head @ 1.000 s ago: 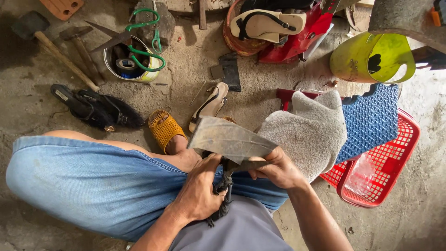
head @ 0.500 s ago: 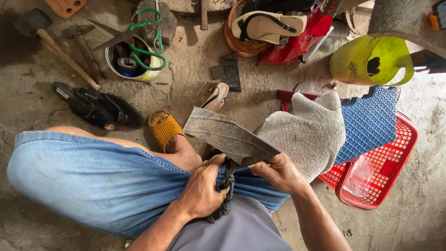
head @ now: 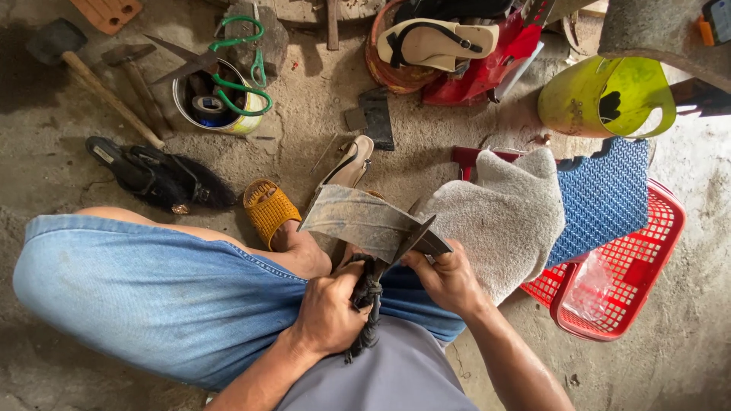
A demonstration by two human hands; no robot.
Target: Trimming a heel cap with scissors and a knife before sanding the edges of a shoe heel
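Observation:
My left hand (head: 329,310) is closed around the dark cord-wrapped handle of a knife (head: 367,293). Its dark blade (head: 413,237) points up and to the right, across the right end of a flat grey sheet of worn material (head: 364,221). My right hand (head: 449,278) grips that sheet at its lower right edge, just beside the blade. Both hands work above my lap, over the blue denim shorts (head: 152,297). How far the blade goes into the sheet is hidden.
A grey towel (head: 506,221) and a blue mat (head: 601,194) lie over a red basket (head: 640,281) on the right. On the concrete floor are an orange sandal (head: 266,209), black shoes (head: 164,179), hammers (head: 99,87), green-handled scissors (head: 228,65) on a tin and a yellow jug (head: 601,99).
The grey sheet has turned slightly and shifted left. The knife blade now shows across its right end, where before it was hidden behind the sheet.

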